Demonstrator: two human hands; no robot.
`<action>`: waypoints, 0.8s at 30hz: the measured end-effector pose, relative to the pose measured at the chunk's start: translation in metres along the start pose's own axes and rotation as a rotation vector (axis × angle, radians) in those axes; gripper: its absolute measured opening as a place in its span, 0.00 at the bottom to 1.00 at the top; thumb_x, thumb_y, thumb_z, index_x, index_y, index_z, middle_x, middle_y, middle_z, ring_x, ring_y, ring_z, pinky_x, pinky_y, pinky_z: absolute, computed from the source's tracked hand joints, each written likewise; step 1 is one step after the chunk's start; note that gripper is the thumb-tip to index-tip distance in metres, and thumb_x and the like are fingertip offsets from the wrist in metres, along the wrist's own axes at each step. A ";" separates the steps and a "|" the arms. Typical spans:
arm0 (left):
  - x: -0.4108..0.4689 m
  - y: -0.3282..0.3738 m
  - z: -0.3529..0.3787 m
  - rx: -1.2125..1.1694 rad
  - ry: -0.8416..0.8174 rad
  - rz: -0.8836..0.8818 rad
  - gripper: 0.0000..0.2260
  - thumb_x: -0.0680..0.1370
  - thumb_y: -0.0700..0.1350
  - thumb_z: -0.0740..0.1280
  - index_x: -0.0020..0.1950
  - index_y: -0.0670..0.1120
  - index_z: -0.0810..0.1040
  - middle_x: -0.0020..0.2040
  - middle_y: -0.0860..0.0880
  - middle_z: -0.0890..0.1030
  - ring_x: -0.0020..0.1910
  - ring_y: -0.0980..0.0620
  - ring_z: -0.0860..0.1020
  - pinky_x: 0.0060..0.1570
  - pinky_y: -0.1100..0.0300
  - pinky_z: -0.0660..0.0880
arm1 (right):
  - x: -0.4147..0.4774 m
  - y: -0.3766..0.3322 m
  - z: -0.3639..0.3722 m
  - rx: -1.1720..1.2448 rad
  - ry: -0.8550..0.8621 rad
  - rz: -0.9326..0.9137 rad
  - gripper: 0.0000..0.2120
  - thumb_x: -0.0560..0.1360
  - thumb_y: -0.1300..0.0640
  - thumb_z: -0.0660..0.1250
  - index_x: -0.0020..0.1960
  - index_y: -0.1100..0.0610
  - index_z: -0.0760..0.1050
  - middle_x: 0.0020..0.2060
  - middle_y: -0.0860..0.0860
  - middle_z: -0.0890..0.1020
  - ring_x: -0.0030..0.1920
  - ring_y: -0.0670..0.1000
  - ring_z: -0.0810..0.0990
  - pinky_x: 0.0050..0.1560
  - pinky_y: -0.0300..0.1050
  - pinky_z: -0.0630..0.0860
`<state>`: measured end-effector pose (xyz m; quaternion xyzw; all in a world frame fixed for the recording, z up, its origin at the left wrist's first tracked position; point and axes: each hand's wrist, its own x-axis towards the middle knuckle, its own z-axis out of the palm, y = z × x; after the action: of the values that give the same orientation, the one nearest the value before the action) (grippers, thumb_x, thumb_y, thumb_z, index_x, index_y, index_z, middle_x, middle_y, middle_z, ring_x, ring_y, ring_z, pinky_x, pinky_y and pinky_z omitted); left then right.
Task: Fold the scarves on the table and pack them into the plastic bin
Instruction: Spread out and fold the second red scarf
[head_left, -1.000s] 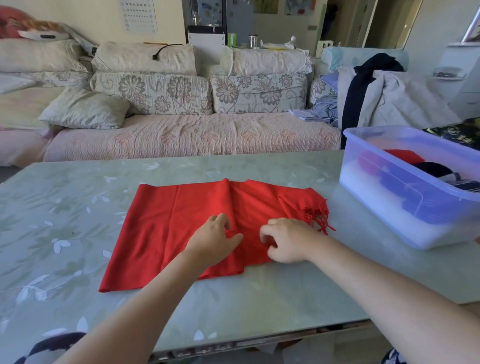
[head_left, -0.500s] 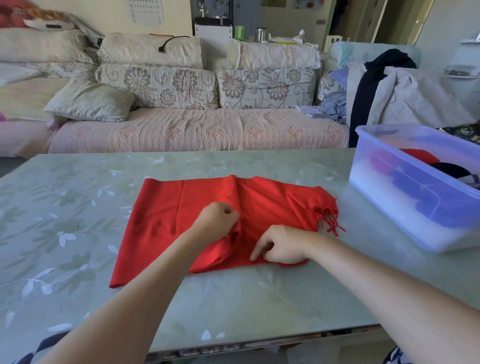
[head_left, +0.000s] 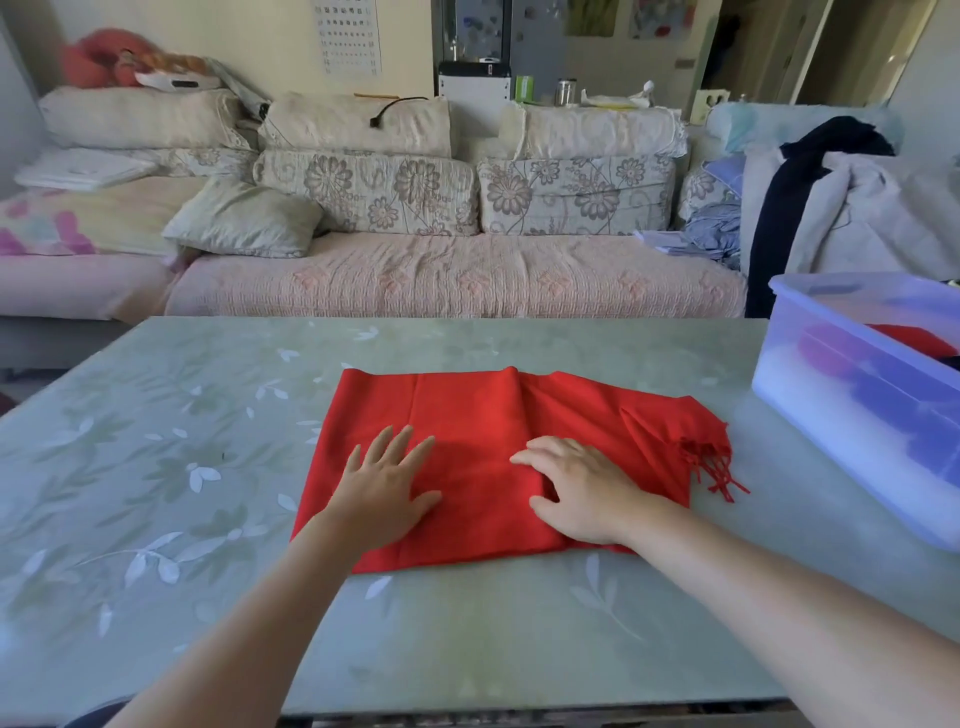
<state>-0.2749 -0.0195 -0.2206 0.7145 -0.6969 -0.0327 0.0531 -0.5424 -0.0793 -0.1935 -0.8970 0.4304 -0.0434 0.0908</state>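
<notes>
Soft red fringed scarf (head_left: 467, 405) lay part-folded on the pale green leaf-patterned table (head_left: 208, 467), directly under both hands. Left hand (head_left: 387, 483) flat, fingers spread, pressing the cloth's left half. Right hand (head_left: 582, 491) also open, palm down, fingers loosely extended across a crease. Probably smoothing and pinning the layers so the fold held. Tasselled fringe (head_left: 717, 467) trailed just right of the right hand. Translucent plastic bin (head_left: 831, 395), holding some cloth, stood further right, within reach for packing.

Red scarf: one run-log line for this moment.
red scarf: partly folded, flat on table | left hand: flat on scarf | right hand: flat on scarf | plastic bin: right of scarf
</notes>
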 end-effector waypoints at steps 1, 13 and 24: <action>-0.004 -0.009 0.005 0.000 -0.084 -0.042 0.35 0.76 0.71 0.52 0.80 0.60 0.47 0.81 0.52 0.47 0.79 0.49 0.44 0.76 0.46 0.46 | 0.003 -0.001 0.000 0.001 -0.025 0.007 0.24 0.76 0.46 0.63 0.72 0.43 0.69 0.70 0.45 0.70 0.70 0.50 0.68 0.70 0.49 0.64; 0.061 -0.051 -0.009 -0.141 0.206 -0.070 0.14 0.81 0.51 0.59 0.65 0.51 0.76 0.60 0.49 0.76 0.61 0.45 0.73 0.61 0.50 0.70 | 0.113 0.018 -0.004 0.123 0.198 0.300 0.15 0.80 0.51 0.59 0.65 0.45 0.75 0.59 0.48 0.77 0.61 0.52 0.77 0.59 0.46 0.73; 0.113 -0.096 0.003 -0.153 0.020 -0.093 0.25 0.84 0.57 0.50 0.80 0.54 0.53 0.80 0.51 0.55 0.79 0.52 0.51 0.77 0.53 0.48 | 0.208 0.023 0.020 0.213 0.299 0.382 0.21 0.76 0.67 0.61 0.64 0.52 0.80 0.62 0.57 0.76 0.62 0.59 0.77 0.65 0.46 0.70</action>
<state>-0.1766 -0.1301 -0.2326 0.7401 -0.6580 -0.0813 0.1127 -0.4265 -0.2532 -0.2180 -0.7684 0.5936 -0.2028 0.1267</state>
